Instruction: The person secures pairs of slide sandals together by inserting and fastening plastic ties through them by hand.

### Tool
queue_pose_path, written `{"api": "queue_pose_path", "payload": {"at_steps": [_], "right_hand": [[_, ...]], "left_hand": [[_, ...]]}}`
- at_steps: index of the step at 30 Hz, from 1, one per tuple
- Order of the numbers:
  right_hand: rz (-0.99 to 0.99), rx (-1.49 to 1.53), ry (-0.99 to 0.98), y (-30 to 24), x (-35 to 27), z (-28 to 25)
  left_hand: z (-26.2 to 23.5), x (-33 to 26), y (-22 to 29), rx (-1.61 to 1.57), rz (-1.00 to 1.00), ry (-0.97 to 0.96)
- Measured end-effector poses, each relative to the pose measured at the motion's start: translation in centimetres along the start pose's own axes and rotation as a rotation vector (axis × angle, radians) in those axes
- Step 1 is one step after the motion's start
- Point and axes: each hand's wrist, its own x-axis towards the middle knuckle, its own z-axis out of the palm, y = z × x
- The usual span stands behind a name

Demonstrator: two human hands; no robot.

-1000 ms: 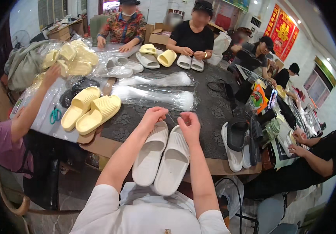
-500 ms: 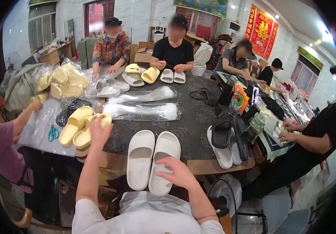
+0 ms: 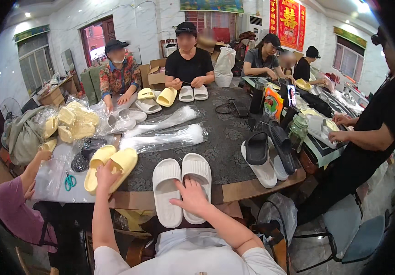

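1. Now: left hand (image 3: 104, 175) closed on heel of yellow slides (image 3: 110, 166), lying as a pair at table (image 3: 234, 188) edge, within easy reach.
2. Right hand (image 3: 192, 198) flat, fingers spread, pressing on white slides (image 3: 181, 187); grips nothing, seemingly steadying pair side by side.
3. White slides overhang near edge, just right of yellow pair.
4. Scissors (image 3: 70, 181) left; plastic sleeves (image 3: 165, 136) beyond.

A small footwear packing workshop: several people sit round one shared bench (image 3: 234, 137) strewn with white slippers (image 3: 181, 185), yellow slippers (image 3: 110, 166), black slippers (image 3: 270, 146), clear plastic bags (image 3: 165, 137) and scissors (image 3: 70, 181), with cardboard boxes (image 3: 156, 73) behind
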Motion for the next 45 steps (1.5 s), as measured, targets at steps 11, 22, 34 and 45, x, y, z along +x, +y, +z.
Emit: {"api": "queue_pose_path", "payload": {"at_steps": [11,22,34,45], "right_hand": [[0.021,0.146,0.125,3.4,-4.6,-8.2],[0.314,-0.163,0.663,15.9,0.5,-19.0],[0.437,-0.128,0.325,27.5,3.3,-18.2],[0.620,-0.365,0.241,19.8,3.1,-20.4]], "left_hand": [[1.7,-5.9,9.3,-0.089,0.313,-0.129],[1.0,-11.7,16.3,-0.271,0.418,-0.238],[2.7,-13.2,19.6,-0.274,0.561,-0.199],[2.6,-13.8,19.9,-0.307,0.543,-0.179]]}}
